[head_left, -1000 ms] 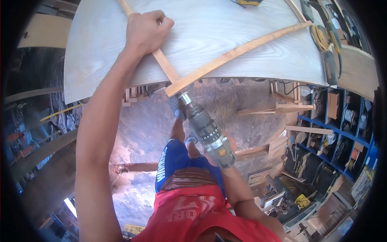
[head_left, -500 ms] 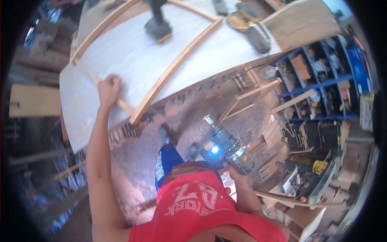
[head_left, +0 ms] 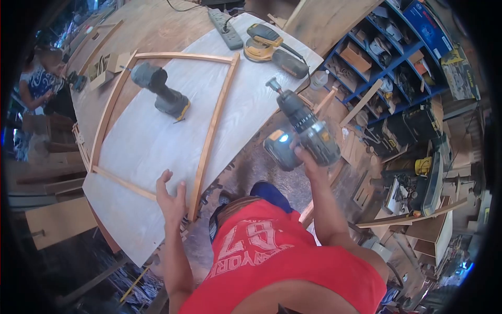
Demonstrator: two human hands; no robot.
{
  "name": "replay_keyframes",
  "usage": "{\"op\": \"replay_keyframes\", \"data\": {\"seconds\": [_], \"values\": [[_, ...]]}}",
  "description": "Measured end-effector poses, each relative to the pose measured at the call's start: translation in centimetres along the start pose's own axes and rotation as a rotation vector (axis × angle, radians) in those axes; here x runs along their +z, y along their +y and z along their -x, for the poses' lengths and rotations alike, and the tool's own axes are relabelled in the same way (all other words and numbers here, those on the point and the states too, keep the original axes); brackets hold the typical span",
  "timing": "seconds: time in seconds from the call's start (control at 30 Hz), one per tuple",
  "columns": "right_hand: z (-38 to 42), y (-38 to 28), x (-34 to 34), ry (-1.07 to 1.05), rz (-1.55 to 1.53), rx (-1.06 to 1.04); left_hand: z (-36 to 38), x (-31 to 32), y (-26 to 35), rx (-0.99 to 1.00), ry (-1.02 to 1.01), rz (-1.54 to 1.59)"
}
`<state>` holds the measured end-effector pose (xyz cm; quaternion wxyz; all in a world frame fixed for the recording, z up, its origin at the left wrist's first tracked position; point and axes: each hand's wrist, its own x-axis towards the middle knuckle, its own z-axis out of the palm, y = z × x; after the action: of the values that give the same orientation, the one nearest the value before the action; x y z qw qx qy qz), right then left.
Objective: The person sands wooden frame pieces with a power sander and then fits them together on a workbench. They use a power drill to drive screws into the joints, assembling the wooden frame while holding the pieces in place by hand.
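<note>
My right hand grips a cordless drill off the right edge of the table, its lamp lit and its tip pointing up and left. My left hand has its fingers apart, over the near corner of a wooden frame, between the end of its crossbar and its long right rail. The frame of thin strips lies on a whitish board. Inside the frame a second cordless drill rests on the board.
A yellow sander and a power strip lie at the board's far end. Blue shelving filled with small parts stands to the right. A person is at the far left. Tools and wood offcuts crowd the right side.
My left hand has let go of the crossbar and moved right, toward the frame's corner. The drill in my right hand has risen beside the table. The view has shifted.
</note>
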<state>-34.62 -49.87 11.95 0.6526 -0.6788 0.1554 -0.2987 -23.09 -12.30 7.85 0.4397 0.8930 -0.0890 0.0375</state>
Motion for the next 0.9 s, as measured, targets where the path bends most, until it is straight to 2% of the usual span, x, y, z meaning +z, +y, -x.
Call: {"op": "replay_keyframes", "data": {"seconds": [0.13, 0.3, 0.33, 0.4, 0.47, 0.53, 0.6, 0.67, 0.7, 0.77, 0.83, 0.9], "values": [[-7.5, 0.5, 1.1, -0.113, -0.075, 0.007, -4.1, 1.1, 1.7, -0.028, 0.082, 0.018], [-17.3, 3.5, 0.2, -0.473, -0.429, 0.092, -7.6, 3.7, 4.6, -0.113, 0.115, -0.044], [-19.0, 4.1, 0.4, -0.491, -0.440, 0.086, -7.8, 4.7, 6.0, -0.125, 0.139, 0.047], [-22.0, 5.6, 0.8, -0.618, -0.623, 0.204, -9.3, 6.3, 9.0, -0.135, 0.176, 0.143], [-24.5, 6.6, 2.1, -0.692, -0.653, 0.176, -10.6, 7.1, 12.7, -0.024, 0.095, 0.204], [-25.8, 7.1, 3.4, -0.792, -0.869, 0.184, -11.8, 8.0, 15.0, -0.002, 0.125, 0.191], [-26.4, 11.6, 2.9, -0.803, -0.939, 0.298, -12.5, 8.6, 16.7, 0.040, 0.141, 0.233], [-27.3, 12.0, 4.7, -0.646, -0.935, 0.413, -12.7, 9.1, 18.1, 0.052, 0.137, 0.248], [-28.0, 12.1, 5.6, -0.672, -0.931, 0.423, -12.8, 9.3, 18.7, 0.080, 0.115, 0.264], [-29.5, 11.1, 7.3, -1.129, -1.158, 0.423, -13.3, 9.8, 20.3, 0.105, 0.143, 0.280], [-29.9, 11.5, 8.0, -1.135, -1.166, 0.423, -13.6, 10.1, 20.5, 0.128, 0.161, 0.296], [-30.6, 11.6, 8.8, -1.145, -1.186, 0.422, -13.9, 9.7, 19.8, 0.293, 0.203, 0.104]]}}
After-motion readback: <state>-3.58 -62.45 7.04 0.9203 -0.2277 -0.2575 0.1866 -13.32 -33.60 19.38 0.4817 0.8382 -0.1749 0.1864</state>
